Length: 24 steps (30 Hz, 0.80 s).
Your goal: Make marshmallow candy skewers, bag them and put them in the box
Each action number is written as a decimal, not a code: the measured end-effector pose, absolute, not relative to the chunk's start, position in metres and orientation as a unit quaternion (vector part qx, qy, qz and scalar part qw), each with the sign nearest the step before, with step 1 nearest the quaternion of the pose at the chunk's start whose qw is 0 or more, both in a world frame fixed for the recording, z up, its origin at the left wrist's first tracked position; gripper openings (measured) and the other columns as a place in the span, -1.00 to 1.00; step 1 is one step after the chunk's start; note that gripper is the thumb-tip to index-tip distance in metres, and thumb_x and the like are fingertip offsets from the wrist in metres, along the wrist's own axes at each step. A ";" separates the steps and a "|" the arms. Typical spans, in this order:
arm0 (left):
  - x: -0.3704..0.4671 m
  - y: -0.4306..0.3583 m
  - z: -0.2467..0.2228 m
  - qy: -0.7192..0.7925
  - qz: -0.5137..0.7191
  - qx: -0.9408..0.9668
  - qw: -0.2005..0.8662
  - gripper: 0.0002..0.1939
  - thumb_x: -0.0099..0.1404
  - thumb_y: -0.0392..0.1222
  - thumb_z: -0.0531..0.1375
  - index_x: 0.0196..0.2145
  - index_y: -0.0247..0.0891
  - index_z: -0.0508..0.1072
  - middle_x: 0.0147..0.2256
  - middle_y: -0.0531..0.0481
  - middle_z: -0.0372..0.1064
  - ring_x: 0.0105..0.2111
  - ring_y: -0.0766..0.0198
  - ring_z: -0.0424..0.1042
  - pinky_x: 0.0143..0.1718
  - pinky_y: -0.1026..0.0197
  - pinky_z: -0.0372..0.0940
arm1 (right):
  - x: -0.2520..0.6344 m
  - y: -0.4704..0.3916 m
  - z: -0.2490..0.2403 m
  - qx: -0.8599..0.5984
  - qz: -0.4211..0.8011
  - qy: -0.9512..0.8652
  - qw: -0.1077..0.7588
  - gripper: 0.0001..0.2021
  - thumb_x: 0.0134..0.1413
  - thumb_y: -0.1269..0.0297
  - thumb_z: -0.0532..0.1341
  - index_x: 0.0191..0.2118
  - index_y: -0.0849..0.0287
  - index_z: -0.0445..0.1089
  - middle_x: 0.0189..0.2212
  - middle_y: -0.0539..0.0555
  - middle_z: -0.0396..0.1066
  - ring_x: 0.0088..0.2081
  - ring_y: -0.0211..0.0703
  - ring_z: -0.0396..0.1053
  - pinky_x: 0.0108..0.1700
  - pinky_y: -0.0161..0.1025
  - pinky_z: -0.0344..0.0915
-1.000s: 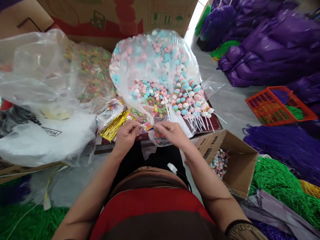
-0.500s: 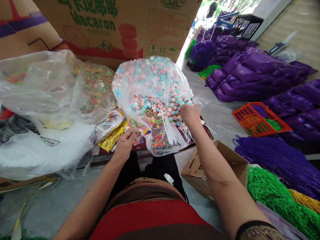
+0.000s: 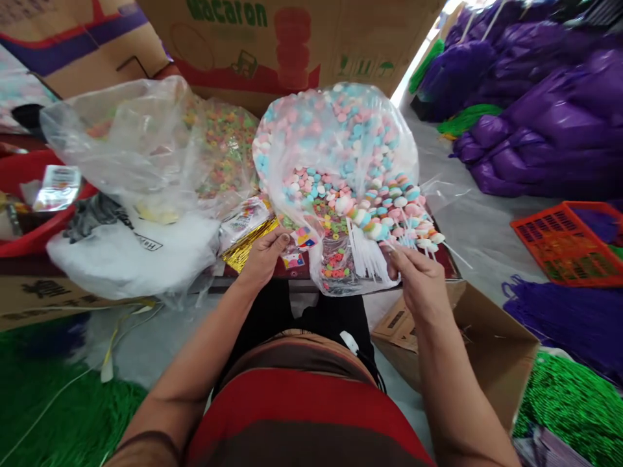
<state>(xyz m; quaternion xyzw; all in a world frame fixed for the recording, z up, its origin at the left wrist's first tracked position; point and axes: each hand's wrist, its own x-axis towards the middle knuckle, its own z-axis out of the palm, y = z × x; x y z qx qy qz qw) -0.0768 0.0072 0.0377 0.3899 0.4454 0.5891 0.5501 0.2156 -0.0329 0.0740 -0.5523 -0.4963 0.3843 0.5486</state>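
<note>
My left hand (image 3: 265,256) pinches a small colourful printed label (image 3: 304,238) at the near edge of the table. My right hand (image 3: 419,277) is closed on the white stick of a candy skewer (image 3: 365,218), whose pastel pieces point up and left over the open bag. More candy skewers (image 3: 406,201) lie just beyond that hand. Between my hands, white sticks (image 3: 366,253) and ring-shaped candies (image 3: 335,263) rest on the clear plastic. Behind them bulges a clear bag of pink, blue and white candies (image 3: 335,130). Gold twist ties (image 3: 253,245) lie beside my left hand.
A bag of ring candies (image 3: 226,143) and a white plastic bag (image 3: 141,256) stand left, near a red basin (image 3: 29,168). A Macaron carton (image 3: 331,45) rises behind. An open cardboard box (image 3: 491,350) sits at lower right, with an orange basket (image 3: 567,243) beyond.
My right hand has come back from the pile of skewers toward me, drawing one candy skewer by its stick. My left hand still holds the label. The view has shifted left and down.
</note>
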 end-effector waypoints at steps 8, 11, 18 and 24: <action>-0.082 0.006 0.035 0.414 0.549 0.467 0.555 -0.57 0.11 0.23 0.45 -0.30 -0.20 0.68 -0.48 0.10 0.39 -0.45 0.42 0.28 -0.37 0.33 0.22 | 0.223 -0.071 0.067 -0.533 0.389 -0.552 0.510 -0.78 0.12 0.03 0.42 -0.20 0.02 0.70 -0.63 -0.06 0.41 -0.56 -0.28 0.32 -0.44 -0.28 0.31; -0.084 0.006 0.034 0.402 0.527 0.517 0.542 -0.62 0.19 0.19 0.41 -0.28 -0.20 0.68 -0.35 0.05 0.51 -0.38 0.38 0.34 -0.28 0.30 0.27 | 0.225 -0.073 0.070 -0.534 0.379 -0.567 0.499 -0.79 0.14 0.05 0.41 -0.20 0.01 0.70 -0.60 -0.05 0.45 -0.54 -0.27 0.35 -0.42 -0.28 0.34; -0.088 0.008 0.029 0.374 0.497 0.580 0.526 -0.62 0.29 0.19 0.33 -0.26 -0.20 0.66 -0.22 -0.03 0.58 -0.29 0.29 0.45 -0.16 0.22 0.34 | 0.231 -0.071 0.077 -0.544 0.365 -0.603 0.455 -0.80 0.12 0.06 0.41 -0.22 0.00 0.71 -0.49 -0.02 0.57 -0.49 -0.23 0.43 -0.40 -0.27 0.38; -0.087 0.008 0.036 0.375 0.478 0.618 0.499 -0.59 0.27 0.24 0.32 -0.27 -0.18 0.67 -0.22 -0.08 0.60 -0.14 0.17 0.53 0.01 0.11 0.37 | 0.237 -0.073 0.085 -0.539 0.300 -0.669 0.414 -0.81 0.20 0.10 0.36 -0.18 0.01 0.69 -0.39 0.03 0.63 -0.42 -0.18 0.49 -0.32 -0.23 0.42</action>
